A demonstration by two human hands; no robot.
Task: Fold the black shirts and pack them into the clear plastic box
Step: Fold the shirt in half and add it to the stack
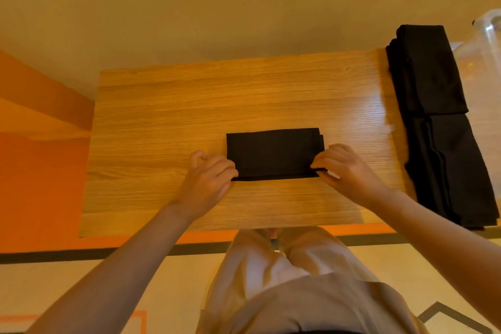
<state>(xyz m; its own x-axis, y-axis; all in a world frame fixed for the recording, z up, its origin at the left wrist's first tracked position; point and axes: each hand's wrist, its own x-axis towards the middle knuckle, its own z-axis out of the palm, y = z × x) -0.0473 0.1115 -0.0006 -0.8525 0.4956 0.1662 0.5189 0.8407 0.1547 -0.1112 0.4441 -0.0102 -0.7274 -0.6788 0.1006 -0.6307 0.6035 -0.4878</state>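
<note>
A black shirt [273,153], folded into a small rectangle, lies in the middle of the wooden table [168,106]. My left hand [207,179] pinches its near left corner. My right hand [345,168] pinches its near right corner. On the table's right edge sit two piles of folded black shirts, the far pile [427,70] and the near pile [450,168], which hangs over the near right corner. The clear plastic box [485,46] shows partly at the far right, cut off by the frame.
The table's left half is bare wood. Beyond the table is a plain wall, and an orange surface [35,165] lies to the left. My legs in light trousers [292,279] stand against the table's near edge.
</note>
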